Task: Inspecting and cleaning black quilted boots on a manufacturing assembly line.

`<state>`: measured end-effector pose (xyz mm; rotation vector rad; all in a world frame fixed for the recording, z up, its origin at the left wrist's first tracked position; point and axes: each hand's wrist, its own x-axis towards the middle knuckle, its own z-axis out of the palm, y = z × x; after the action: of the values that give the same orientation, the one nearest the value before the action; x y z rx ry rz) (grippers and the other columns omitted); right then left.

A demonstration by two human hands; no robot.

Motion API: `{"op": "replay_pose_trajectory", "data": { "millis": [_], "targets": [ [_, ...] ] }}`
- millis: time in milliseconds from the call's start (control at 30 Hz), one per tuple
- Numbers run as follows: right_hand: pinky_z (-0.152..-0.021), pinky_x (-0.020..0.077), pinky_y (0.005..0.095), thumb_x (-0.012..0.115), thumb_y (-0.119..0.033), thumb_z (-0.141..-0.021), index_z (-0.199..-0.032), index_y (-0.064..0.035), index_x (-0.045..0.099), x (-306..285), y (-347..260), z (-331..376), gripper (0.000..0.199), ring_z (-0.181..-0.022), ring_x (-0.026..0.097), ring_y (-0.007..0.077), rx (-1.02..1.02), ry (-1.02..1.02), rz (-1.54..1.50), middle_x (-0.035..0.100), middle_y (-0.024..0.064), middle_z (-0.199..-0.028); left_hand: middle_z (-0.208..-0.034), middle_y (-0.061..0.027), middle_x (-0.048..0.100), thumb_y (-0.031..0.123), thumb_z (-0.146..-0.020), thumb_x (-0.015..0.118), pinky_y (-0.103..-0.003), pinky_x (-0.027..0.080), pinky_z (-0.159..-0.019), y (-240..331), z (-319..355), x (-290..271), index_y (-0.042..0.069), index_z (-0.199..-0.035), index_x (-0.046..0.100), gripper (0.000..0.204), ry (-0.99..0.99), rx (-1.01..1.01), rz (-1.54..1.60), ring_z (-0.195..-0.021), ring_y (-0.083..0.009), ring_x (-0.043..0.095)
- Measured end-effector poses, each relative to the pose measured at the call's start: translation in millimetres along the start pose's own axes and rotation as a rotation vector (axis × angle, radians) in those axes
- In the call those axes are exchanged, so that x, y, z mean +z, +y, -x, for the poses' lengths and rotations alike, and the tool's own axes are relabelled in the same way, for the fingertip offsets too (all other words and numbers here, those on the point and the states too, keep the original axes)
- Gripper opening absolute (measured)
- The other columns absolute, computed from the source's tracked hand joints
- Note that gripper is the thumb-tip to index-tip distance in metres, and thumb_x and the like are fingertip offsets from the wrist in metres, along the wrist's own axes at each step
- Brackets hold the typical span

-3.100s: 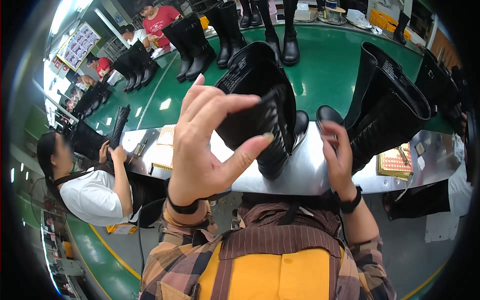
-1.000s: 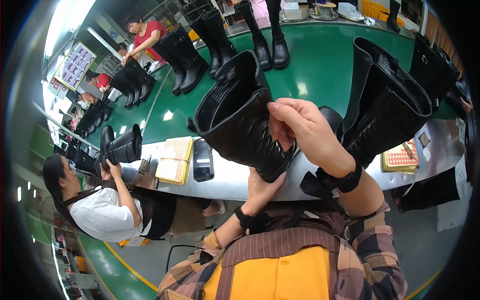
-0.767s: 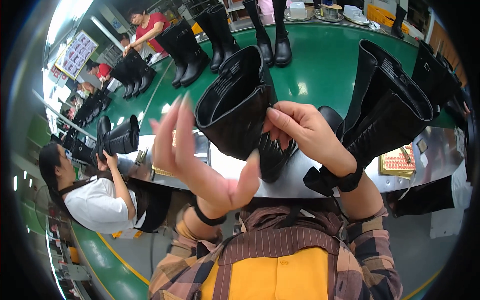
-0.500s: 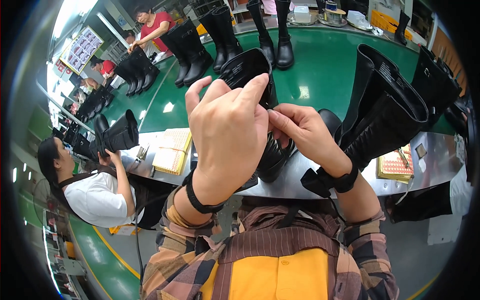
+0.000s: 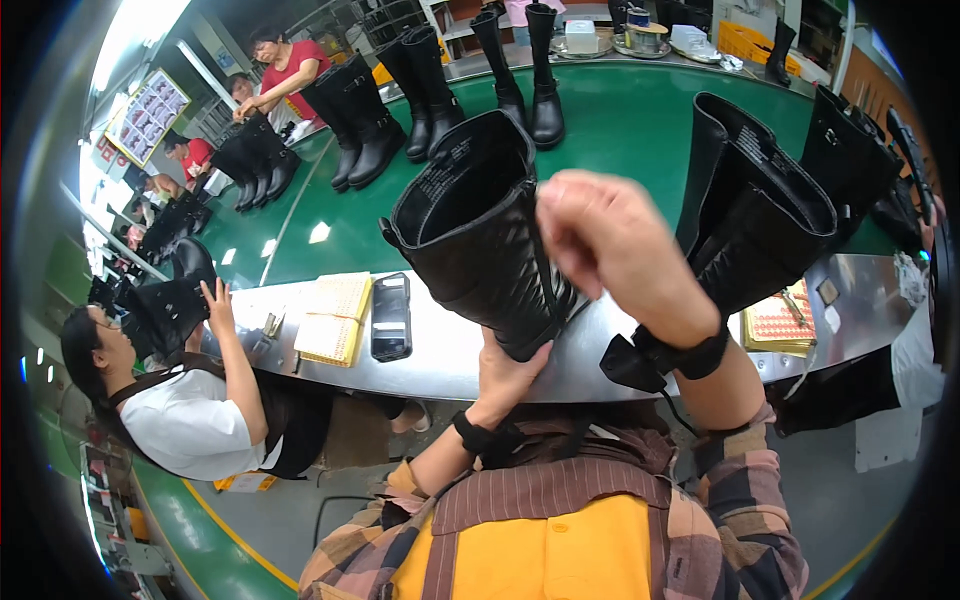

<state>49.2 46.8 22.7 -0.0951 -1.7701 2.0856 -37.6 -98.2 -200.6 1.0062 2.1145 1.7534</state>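
Note:
A tall black boot (image 5: 475,235) stands tilted on the bench edge in front of me, its wide top open toward me and a seam or zip line running down its right side. My left hand (image 5: 508,375) is closed round the lower part of this boot, thumb to the right, with some fingers hidden behind it. Beside the upper right of the shaft is my right hand (image 5: 625,255), smeared by motion, its fingers curled together. What those fingers pinch, if anything, is hidden. To the right stands another tall black boot (image 5: 755,200), also open at the top.
A green conveyor belt (image 5: 610,150) carries several black boots beyond the metal bench (image 5: 440,365). On the bench are a phone (image 5: 391,318) and yellow-edged sticker sheets (image 5: 333,320), with another sheet stack (image 5: 778,325) at right. A co-worker (image 5: 190,400) handles a boot at left.
My left hand has dropped from the boot's top edge to its lower part. The right hand has shifted slightly right and stays near the shaft. The boot's opening now shows, and the phone is uncovered.

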Motion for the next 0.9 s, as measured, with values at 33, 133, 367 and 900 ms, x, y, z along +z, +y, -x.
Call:
{"op": "replay_pose_trajectory", "data": {
  "millis": [33, 133, 367, 900],
  "targets": [
    [-0.038, 0.0360, 0.0199, 0.048, -0.023, -0.096, -0.074, -0.0021, 0.057, -2.1, -12.1, 4.1, 0.032, -0.039, 0.047, 0.0071, 0.015, -0.070, 0.020, 0.054, 0.0027, -0.057, -0.109, -0.0188, 0.066, 0.014, -0.072, 0.080, -0.034, 0.051, -0.086, -0.9, 0.4, 1.9, -0.001, -0.130, 0.036, 0.074, 0.038, 0.018, 0.002, -0.098, -0.0256, 0.065],
    [-0.039, 0.0384, 0.0215, 0.048, -0.022, -0.098, -0.074, -0.0010, 0.057, 8.6, -15.3, 2.4, 0.033, -0.040, 0.049, 0.0081, -0.069, -0.153, 0.017, 0.057, 0.0039, -0.059, -0.103, -0.0143, 0.068, 0.012, -0.073, 0.079, -0.031, 0.050, -0.085, 4.6, -2.8, 3.8, -0.001, -0.119, 0.050, 0.056, 0.078, 0.021, 0.142, -0.094, -0.0213, 0.066],
    [-0.059, 0.0425, 0.0288, 0.072, -0.009, -0.078, -0.093, -0.0045, 0.057, -38.4, 43.0, 94.4, 0.021, -0.060, 0.055, 0.0182, -0.989, 0.449, 1.042, 0.057, 0.0052, -0.073, -0.122, -0.0222, 0.054, 0.015, -0.070, 0.081, -0.037, 0.041, -0.097, 0.5, -1.2, -4.5, -0.005, -0.132, 0.035, 0.080, 0.177, 0.002, -0.058, -0.112, -0.0286, 0.055],
    [-0.083, 0.0481, 0.0313, 0.080, -0.021, -0.074, -0.121, 0.0031, 0.049, -131.7, 158.9, 161.8, 0.061, -0.096, 0.062, 0.0219, -0.040, 0.773, 0.700, 0.062, 0.0137, -0.106, -0.078, -0.0039, 0.058, 0.009, -0.087, 0.065, -0.025, 0.044, -0.067, 157.9, -92.0, 90.0, 0.003, -0.107, 0.055, 0.023, -0.066, 0.542, 0.303, -0.070, -0.0104, 0.055]
  ]
}}
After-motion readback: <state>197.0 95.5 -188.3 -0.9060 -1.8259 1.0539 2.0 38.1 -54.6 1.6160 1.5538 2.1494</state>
